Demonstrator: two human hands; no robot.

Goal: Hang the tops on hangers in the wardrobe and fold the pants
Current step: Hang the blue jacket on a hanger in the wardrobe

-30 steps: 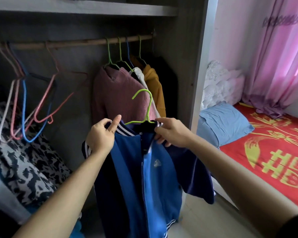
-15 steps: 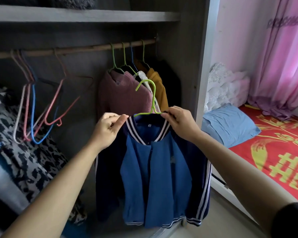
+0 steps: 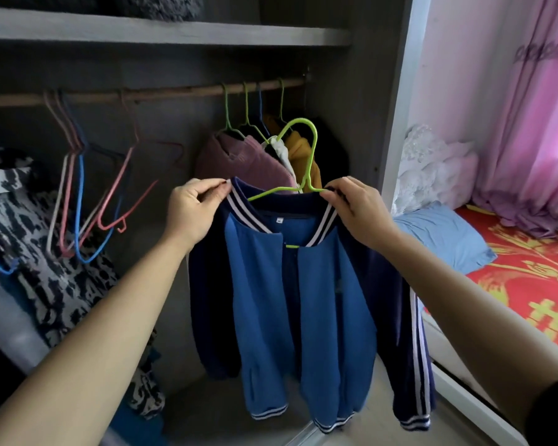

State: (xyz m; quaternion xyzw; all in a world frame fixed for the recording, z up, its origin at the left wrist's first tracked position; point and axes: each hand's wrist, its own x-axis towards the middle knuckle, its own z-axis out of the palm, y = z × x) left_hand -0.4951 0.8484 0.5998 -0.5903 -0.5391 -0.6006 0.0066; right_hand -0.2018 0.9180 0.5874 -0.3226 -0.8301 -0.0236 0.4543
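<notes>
A blue jacket [image 3: 303, 300] with navy sleeves and a striped collar hangs on a green hanger [image 3: 306, 156], held up in front of the open wardrobe. My left hand [image 3: 194, 210] pinches the left side of the collar. My right hand [image 3: 355, 207] pinches the right side of the collar together with the hanger's shoulder. The hanger's hook points up, below the wooden rail [image 3: 174, 93] and in front of the hung clothes. No pants are in view.
On the rail's right end hang a mauve top [image 3: 239, 162], a white one and a mustard one [image 3: 300, 149]. Several bare hangers [image 3: 78, 188] hang at the left above a black-and-white patterned cloth [image 3: 45, 262]. A shelf [image 3: 161, 30] runs above. A bed with a red cover [image 3: 529, 278] lies to the right.
The jacket has spread open on the hanger and been raised toward the rail. My hands have moved apart to the two sides of the collar.
</notes>
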